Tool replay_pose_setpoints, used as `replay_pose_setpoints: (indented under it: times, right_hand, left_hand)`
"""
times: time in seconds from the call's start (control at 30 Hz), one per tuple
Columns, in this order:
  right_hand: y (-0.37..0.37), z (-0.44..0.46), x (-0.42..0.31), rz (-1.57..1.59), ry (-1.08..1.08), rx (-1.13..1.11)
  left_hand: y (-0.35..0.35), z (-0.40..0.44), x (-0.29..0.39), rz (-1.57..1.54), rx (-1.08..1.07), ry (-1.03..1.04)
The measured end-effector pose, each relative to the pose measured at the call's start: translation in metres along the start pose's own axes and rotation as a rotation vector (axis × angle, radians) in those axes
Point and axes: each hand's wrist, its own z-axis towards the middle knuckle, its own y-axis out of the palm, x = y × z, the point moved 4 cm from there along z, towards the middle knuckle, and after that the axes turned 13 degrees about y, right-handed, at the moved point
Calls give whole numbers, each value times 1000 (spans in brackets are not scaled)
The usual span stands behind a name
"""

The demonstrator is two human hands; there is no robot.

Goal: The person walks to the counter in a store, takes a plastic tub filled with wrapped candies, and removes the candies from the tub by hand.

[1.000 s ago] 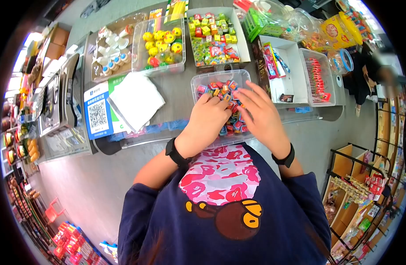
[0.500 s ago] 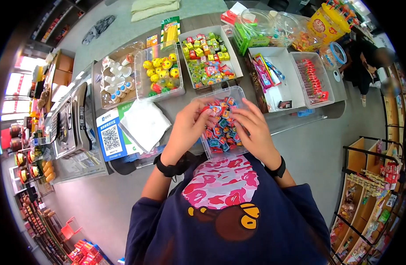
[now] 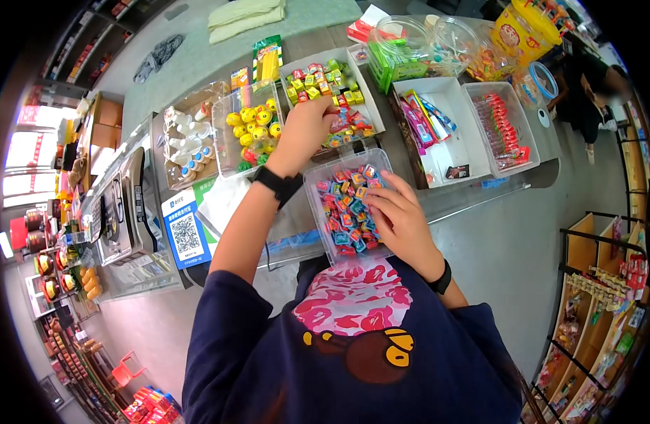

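Observation:
My left hand [image 3: 308, 133] reaches over the near left side of a white cardboard box [image 3: 373, 103]. Its fingers are curled together, and their tips and anything between them are hidden. Beside them in the box lie red-wrapped sweets [image 3: 350, 121] and yellow-green boxed sweets [image 3: 312, 86]. In front of my body, a clear plastic bin [image 3: 316, 225] is full of small blue, red and orange wrapped candies [image 3: 347, 212]. My right hand [image 3: 404, 225] rests at the bin's right side, fingers apart over the candies, with no held item visible.
Left of the box are a clear tub [image 3: 229, 159] of yellow smiley balls, a payment QR sign [image 3: 186, 233] and a scale [image 3: 120, 205]. To the right stand a white box [image 3: 461, 152] with packets and a bin of red-wrapped sweets [image 3: 505, 134]. Another person [image 3: 586, 95] is beyond.
My left hand has moved from the candy bin, where it held a red-wrapped sweet, up and away to the white box. My right hand stays at the bin, its fingers more spread.

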Motion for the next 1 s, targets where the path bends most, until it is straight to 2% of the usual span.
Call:
replay_pose_setpoints:
  times: [0.17, 0.3, 0.37, 0.43, 0.5, 0.6, 0.63, 0.7, 0.73, 0.83, 0.9, 0.97, 1.0]
  right_hand:
    - [0, 0, -2, -28, 15, -9]
    - [-1, 2, -2, -20, 20, -3]
    - [1, 2, -1, -21, 18, -14]
    - [0, 4, 2, 31, 27, 27]
    - [-1, 3, 1, 25, 31, 21]
    - [-2, 3, 1, 31, 19, 60]
    - [-1, 4, 2, 30, 18, 49]
    - [-2, 5, 1, -2, -9, 72]
    - [-4, 5, -2, -47, -49, 100]
    - [-15, 11, -7, -22, -99, 88]
    - [-24, 18, -17, -43, -122, 70]
    - [-29, 24, -24, -18, -35, -4]
    - [-30, 28, -27, -37, -66, -21]
  left_hand:
    - [9, 3, -9, -155, -31, -33]
    - [-7, -9, 2, 29, -74, -124]
    - [-19, -28, 20, -196, 161, 30]
    - [-29, -54, 49, -179, 146, 50]
    - [-36, -88, 76, -54, 119, 4]
    - [-20, -137, 79, 90, 153, -86]
    - [-15, -146, 81, 87, 158, -96]
    - [-3, -161, 80, -54, 213, -251]
    - [-1, -161, 81, -198, 104, -409]
    - [15, -164, 76, -232, 231, -387]
    - [19, -165, 74, -247, 232, -404]
    - [21, -165, 71, -181, 281, -279]
    - [23, -166, 70, -187, 287, -281]
